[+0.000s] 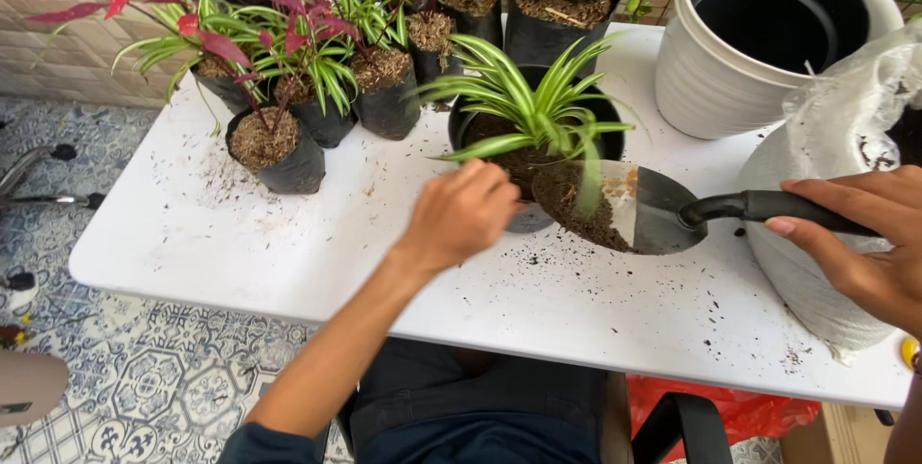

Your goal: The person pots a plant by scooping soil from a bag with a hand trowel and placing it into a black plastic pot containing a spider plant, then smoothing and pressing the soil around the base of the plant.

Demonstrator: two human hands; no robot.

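White table (240, 243), left hand (461, 214) at black pot (605, 142), right hand (864, 243) gripping trowel (643, 209)

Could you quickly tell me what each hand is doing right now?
Left hand: closed on the rim of the black pot.
Right hand: closed on the trowel, its blade loaded with soil.

Dark navy sleeve (264, 445) pushed up — dark trousers (480, 406) below.

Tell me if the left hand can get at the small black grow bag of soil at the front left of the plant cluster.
Probably yes. The left hand rests against the spider plant's pot, and only bare white table lies between it and that grow bag.
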